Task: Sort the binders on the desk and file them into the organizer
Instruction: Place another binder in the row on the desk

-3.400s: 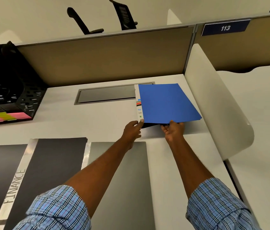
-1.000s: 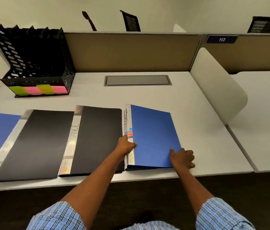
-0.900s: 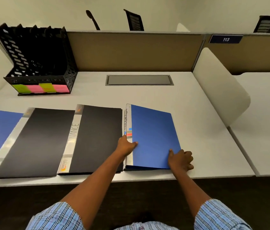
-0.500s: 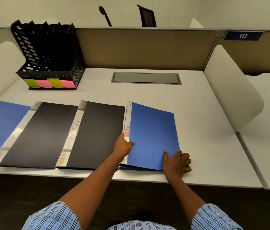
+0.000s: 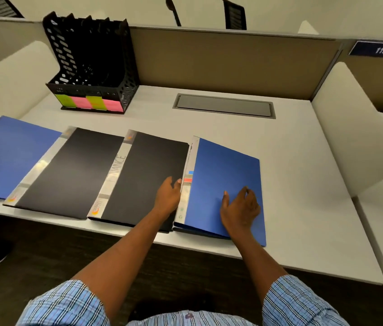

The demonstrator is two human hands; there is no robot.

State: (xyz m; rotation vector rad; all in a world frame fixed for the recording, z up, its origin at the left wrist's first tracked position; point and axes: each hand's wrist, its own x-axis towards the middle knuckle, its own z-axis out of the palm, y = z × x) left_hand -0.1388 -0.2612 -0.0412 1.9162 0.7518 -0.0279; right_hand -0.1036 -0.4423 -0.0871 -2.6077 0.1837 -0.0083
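blue flat plastic binder [image 5: 225,175] lies on the white desk [image 5: 303,184], just right of a black flat binder [image 5: 148,177]. right hand [image 5: 241,210] rests on its cover, fingers apart; left hand [image 5: 168,196] touches its spine, fingers together. black perforated organizer [image 5: 91,67] stands back left.

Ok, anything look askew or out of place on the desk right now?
Only the right blue binder: its cover sits slightly raised, with a dark gap along the near edge, under the right hand. The left hand touches its spine. The other three binders lie flat.
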